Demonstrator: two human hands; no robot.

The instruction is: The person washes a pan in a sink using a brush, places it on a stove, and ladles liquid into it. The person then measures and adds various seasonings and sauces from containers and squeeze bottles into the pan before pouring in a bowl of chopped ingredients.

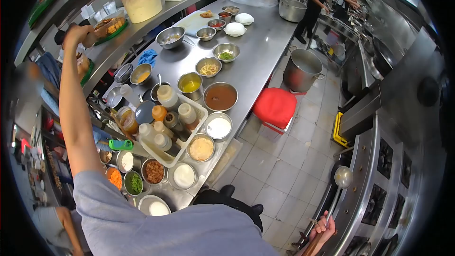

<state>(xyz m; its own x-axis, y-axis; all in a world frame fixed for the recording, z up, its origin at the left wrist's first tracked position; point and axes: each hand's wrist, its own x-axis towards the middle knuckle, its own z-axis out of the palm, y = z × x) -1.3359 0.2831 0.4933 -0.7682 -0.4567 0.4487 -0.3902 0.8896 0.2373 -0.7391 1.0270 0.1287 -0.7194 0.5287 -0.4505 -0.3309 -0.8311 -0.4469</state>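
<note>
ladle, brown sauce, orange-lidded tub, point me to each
Ladle [343, 177]: head view, on its bowl
Brown sauce [224, 96]: head view, on its surface
Orange-lidded tub [142, 8]: head view, on its side wall

The single view looks forward and steeply down from the head, close above the near end of the counter; its wide, curved frame takes in the shelf left of the counter, the floor right of it and the stove beyond that floor
</note>
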